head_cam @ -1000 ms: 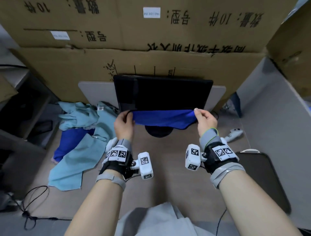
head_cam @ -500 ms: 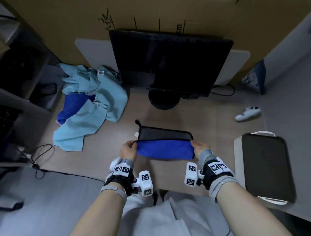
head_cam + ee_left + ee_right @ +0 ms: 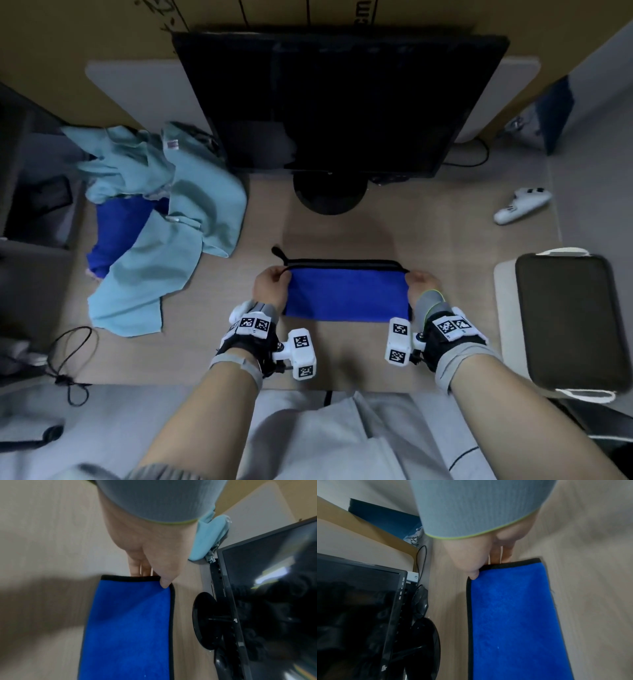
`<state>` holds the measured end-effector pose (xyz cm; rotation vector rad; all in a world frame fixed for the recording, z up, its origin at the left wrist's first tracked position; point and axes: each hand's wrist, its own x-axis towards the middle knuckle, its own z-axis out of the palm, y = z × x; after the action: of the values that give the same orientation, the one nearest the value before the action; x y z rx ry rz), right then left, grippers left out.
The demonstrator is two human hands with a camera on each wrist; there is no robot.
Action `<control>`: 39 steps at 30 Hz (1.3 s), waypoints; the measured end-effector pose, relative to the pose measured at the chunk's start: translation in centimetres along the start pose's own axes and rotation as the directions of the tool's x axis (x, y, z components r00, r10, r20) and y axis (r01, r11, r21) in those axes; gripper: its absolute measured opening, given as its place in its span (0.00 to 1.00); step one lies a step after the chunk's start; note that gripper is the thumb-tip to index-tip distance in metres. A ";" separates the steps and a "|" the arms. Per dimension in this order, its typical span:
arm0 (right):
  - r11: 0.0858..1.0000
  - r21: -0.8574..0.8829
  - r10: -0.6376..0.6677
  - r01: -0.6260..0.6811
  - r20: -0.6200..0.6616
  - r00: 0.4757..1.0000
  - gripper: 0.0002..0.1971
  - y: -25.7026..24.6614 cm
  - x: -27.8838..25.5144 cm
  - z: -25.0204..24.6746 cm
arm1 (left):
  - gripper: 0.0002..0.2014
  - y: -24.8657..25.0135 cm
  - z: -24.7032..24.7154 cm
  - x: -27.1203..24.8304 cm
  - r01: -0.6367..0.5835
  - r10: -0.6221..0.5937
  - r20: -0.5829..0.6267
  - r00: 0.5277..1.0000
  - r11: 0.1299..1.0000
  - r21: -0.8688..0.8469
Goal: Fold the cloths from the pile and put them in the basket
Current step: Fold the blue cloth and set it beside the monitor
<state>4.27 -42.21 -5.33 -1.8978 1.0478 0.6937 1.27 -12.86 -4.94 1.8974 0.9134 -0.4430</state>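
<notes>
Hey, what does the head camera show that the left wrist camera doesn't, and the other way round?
Only the head view shows the right hand, the basket at the right, the white controller and the whole pile of light and dark blue cloths. Only the left wrist view shows the left hand's thumb on top of the blue cloth's corner, fingers underneath. Both show the left hand pinching that cloth, the desk and the monitor.

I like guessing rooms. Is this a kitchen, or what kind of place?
Not a kitchen: probably an office desk or workroom. A computer monitor stands on a wooden desk, with cardboard boxes stacked behind it.
</notes>
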 end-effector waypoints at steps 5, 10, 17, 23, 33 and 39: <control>0.998 -0.063 0.020 -0.023 -0.050 0.999 0.15 -0.3 0.4 0.1 | 0.11 0.9 0.2 1.3 0.011 -0.015 0.034 0.999 0.993 0.119; 0.987 -0.156 0.022 -0.038 -0.098 0.995 0.15 -0.5 1.2 0.8 | 0.11 1.2 0.6 3.4 0.004 -0.022 0.082 0.996 0.977 0.212; 0.970 -0.232 0.043 -0.073 -0.132 0.990 0.15 -1.3 2.7 1.3 | 0.14 1.7 1.0 4.5 0.002 -0.032 0.085 0.996 0.943 0.332; 0.971 -0.238 -0.021 -0.012 -0.136 0.991 0.15 -2.2 2.2 0.8 | 0.13 1.0 0.8 3.8 0.030 -0.042 0.035 0.999 0.956 0.293; 0.944 -0.331 0.000 -0.012 -0.036 0.999 0.27 -0.3 1.4 0.2 | 0.06 0.9 1.1 0.8 0.158 -0.162 -0.073 0.984 0.986 -0.055; 0.872 -0.490 0.041 0.006 0.087 0.995 0.31 0.2 0.7 1.7 | 0.12 -2.5 2.4 -2.8 0.229 -0.209 0.165 0.964 0.967 -0.112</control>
<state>4.33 -41.10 -6.75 -2.2570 0.8823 1.1347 -2.28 -15.42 -5.79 1.6270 1.0296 -0.6367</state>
